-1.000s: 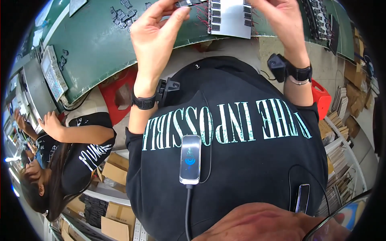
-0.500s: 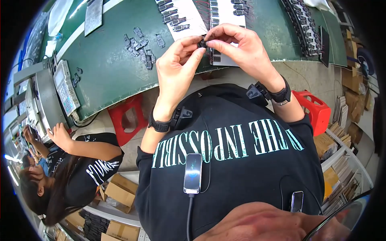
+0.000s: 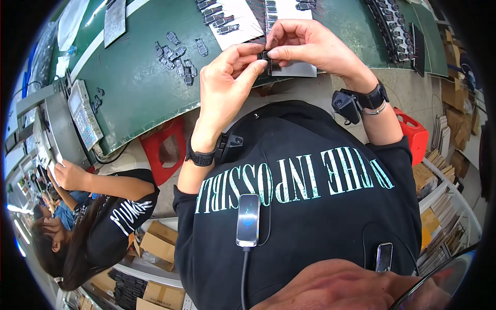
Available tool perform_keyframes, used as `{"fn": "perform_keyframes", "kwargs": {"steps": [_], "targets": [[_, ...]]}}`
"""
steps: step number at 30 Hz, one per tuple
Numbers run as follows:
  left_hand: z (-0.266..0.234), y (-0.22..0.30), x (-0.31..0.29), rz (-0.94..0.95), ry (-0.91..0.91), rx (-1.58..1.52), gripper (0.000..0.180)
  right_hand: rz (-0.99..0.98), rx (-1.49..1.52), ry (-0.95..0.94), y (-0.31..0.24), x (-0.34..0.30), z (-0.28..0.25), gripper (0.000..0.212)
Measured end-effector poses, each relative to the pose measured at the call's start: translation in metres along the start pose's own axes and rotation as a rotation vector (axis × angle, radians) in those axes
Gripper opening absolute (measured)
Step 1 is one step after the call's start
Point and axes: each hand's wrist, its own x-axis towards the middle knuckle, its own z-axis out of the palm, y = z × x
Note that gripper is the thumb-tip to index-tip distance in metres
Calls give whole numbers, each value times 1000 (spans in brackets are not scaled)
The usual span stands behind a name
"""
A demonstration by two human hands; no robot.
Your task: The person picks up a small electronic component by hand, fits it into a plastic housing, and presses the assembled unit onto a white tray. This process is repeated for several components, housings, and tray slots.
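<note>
My left hand [image 3: 227, 85] and my right hand [image 3: 310, 49] meet at the near edge of the green table. Between their fingertips is a small black plastic part [image 3: 264, 56], pinched from both sides; much of it is hidden. Left of my left hand lies a loose pile of similar black parts [image 3: 175, 56], with a single part [image 3: 201, 47] apart from it. Beyond my hands, a white sheet [image 3: 238, 11] carries a row of black parts with thin wires. Partly behind my right hand is another white sheet [image 3: 294, 70] with a column of parts.
A long black tray [image 3: 395, 31] of parts stands at the table's right. At the left are a grey keypad device [image 3: 85, 113] and a dark flat plate [image 3: 114, 23]. Red stools [image 3: 164, 150] sit under the table edge. A co-worker [image 3: 98, 232] is at the lower left.
My right hand has lifted slightly and its forearm has swung outward to the right. Both hands stay on the small part. The co-worker's hand has moved left.
</note>
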Motion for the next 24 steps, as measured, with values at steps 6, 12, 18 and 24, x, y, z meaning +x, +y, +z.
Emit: {"fn": "perform_keyframes", "kwargs": {"steps": [6, 12, 18, 24], "targets": [[-3, 3, 1, -36, -35, -32, 26, -11, -94, -39, -1, 2, -2, 10], [-1, 3, 2, -100, -42, -210, 26, -196, -232, 97, 2, -7, 8, 12], [0, 3, 2, -85, -48, -251, 26, -229, -204, 119, 4, -10, 8, 13], [1, 4, 1, -65, -56, -114, 23, -121, -226, 56, 1, -7, 3, 14]]}}
